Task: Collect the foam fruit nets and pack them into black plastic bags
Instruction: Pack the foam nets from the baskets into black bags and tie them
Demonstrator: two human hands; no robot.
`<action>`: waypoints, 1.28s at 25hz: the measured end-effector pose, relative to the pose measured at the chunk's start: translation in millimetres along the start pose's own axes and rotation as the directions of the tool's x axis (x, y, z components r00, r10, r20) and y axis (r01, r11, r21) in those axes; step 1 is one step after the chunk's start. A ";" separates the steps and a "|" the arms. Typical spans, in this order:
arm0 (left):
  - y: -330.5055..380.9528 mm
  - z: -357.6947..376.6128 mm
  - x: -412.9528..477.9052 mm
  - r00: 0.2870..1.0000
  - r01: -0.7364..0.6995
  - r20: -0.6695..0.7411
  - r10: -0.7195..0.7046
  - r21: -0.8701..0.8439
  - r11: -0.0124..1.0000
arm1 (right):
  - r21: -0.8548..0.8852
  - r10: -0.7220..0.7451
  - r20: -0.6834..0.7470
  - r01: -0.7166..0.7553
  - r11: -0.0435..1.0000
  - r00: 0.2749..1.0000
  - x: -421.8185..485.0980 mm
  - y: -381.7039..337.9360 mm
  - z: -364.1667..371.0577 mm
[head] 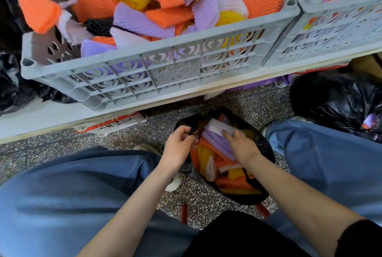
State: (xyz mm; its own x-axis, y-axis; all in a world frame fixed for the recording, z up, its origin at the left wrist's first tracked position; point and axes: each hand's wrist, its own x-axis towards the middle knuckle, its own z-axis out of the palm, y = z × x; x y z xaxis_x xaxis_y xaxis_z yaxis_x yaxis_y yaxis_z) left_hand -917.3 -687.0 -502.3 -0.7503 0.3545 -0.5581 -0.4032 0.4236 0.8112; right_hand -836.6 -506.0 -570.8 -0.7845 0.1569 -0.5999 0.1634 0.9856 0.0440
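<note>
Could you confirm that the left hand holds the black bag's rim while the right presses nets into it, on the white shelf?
Not quite: the head view shows the bag on the speckled floor between the legs, not on the shelf. The left hand does hold its rim, and the right hand presses on the nets inside.

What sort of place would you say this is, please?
Probably a packing or storage workroom, perhaps for fruit: grey crates heaped with foam nets stand on a low shelf, and the left hand grips a black bag of nets on the speckled floor.
</note>
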 end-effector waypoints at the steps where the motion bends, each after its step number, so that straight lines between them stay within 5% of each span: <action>1: -1.8 -1.7 2.6 1.000 -0.003 0.005 0.003 0.038 0.999 | 0.060 -0.014 0.015 0.013 0.998 1.000 0.6 2.5 -3.1; 4: -0.2 -8.7 6.1 0.999 -0.002 0.043 -0.006 0.191 0.982 | 0.122 -0.137 -0.087 0.147 0.982 0.987 -6.8 11.4 -26.6; 7: 24.5 -27.1 -2.3 0.974 -0.228 0.100 0.206 0.356 0.906 | 0.063 -0.114 -0.558 0.179 0.982 0.822 -16.3 24.3 -76.6; 10: 79.5 -60.6 -19.4 0.747 -0.618 0.133 0.651 0.499 0.607 | 0.116 -0.033 -0.838 0.238 0.964 0.544 -29.4 32.5 -150.2; 12: 117.1 -84.2 -18.3 0.596 -0.715 0.117 0.795 0.528 0.459 | 0.111 -0.029 -0.910 0.310 0.944 0.414 -30.5 28.9 -199.8; 14: 150.4 -106.7 -2.0 0.544 -0.710 0.033 0.839 0.551 0.439 | 0.098 -0.026 -0.932 0.319 0.943 0.363 -18.5 22.7 -242.6; 17: 181.3 -132.7 45.6 0.538 -0.585 -0.056 0.841 0.693 0.420 | 0.189 0.034 -0.898 0.316 0.930 0.439 23.7 14.8 -292.1; 21: 198.0 -155.5 112.9 0.814 -0.179 -0.208 0.542 0.798 0.575 | 0.441 0.122 -0.680 0.270 0.856 0.723 96.3 8.4 -323.8; 24: 202.3 -160.6 130.3 0.929 -0.016 -0.237 0.285 0.744 0.668 | 0.564 0.173 -0.605 0.266 0.782 0.777 131.9 0.2 -330.1; 32: 223.4 -146.3 113.2 0.783 -0.317 -0.353 0.512 0.482 0.817 | 0.572 0.228 -0.601 0.214 0.792 0.766 140.0 2.9 -344.5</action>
State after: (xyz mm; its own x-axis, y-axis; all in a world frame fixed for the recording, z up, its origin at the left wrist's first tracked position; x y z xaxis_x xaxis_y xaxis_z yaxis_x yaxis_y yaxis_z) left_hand -1168.9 -674.1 -358.6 -0.9789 0.2005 0.0405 0.1614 0.6357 0.7549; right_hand -1152.0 -459.3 -379.4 -0.9231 0.3832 0.0311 0.3042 0.7775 -0.5504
